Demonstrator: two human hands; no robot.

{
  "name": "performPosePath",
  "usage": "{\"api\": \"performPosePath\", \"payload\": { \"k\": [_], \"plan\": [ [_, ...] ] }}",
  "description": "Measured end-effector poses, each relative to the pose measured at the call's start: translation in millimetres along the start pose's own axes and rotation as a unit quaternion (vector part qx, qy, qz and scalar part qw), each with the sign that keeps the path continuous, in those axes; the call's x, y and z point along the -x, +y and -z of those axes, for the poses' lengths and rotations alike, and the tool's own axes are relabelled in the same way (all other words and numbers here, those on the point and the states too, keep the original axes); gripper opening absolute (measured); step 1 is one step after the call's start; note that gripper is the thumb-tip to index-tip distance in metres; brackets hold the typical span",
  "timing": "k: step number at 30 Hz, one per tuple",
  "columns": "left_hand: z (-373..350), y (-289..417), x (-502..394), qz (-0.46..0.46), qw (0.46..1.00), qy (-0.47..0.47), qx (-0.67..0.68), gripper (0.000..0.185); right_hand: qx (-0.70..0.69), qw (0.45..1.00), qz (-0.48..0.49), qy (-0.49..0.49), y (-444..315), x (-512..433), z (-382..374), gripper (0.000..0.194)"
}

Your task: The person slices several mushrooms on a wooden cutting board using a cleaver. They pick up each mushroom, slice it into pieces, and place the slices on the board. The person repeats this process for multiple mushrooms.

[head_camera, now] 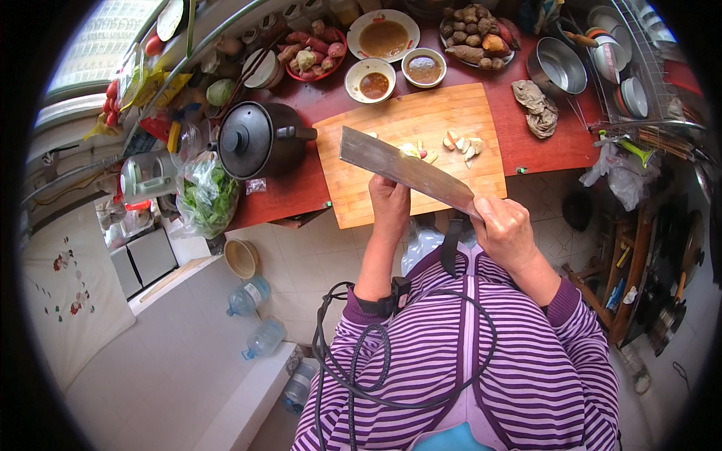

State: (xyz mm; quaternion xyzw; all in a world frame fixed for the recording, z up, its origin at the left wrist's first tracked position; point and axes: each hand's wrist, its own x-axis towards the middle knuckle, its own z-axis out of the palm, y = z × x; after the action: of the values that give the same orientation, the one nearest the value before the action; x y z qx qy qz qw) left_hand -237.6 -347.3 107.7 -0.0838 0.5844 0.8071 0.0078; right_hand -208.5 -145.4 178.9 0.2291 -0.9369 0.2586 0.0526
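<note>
My right hand [503, 228] is closed around the handle end of a wide-bladed cleaver [403, 166], its blade slanting up to the left above the near part of a bamboo cutting board [350, 194]. Just under the blade is my left hand [389, 197], its fingers partly hidden by the metal; whether they touch it or hold something I cannot tell. Peeled garlic-like pieces [469, 147] lie on the board's right side. More pale pieces with a reddish bit [422, 152] show beyond the blade at the board's middle.
A dark lidded pot [256, 141] stands left of the board. Beyond it are two sauce bowls [370, 82] [424, 69], a plate of brown liquid [383, 36] and root vegetables [479, 34]. A crumpled cloth [535, 107] and metal pot [558, 67] lie right. Bagged greens [208, 197] sit left.
</note>
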Motion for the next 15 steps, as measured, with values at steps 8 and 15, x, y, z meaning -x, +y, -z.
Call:
{"api": "performPosePath", "payload": {
  "k": [8,15],
  "plan": [
    [11,5,-3,0.025,0.998,0.053,0.008,0.027,-0.127,0.986,-0.11,-0.007,3,-2,-23,0.011],
    [32,-6,-8,0.044,0.997,0.056,0.038,0.032,-0.219,0.956,-0.189,-0.052,1,-12,-37,0.01]
  ]
}}
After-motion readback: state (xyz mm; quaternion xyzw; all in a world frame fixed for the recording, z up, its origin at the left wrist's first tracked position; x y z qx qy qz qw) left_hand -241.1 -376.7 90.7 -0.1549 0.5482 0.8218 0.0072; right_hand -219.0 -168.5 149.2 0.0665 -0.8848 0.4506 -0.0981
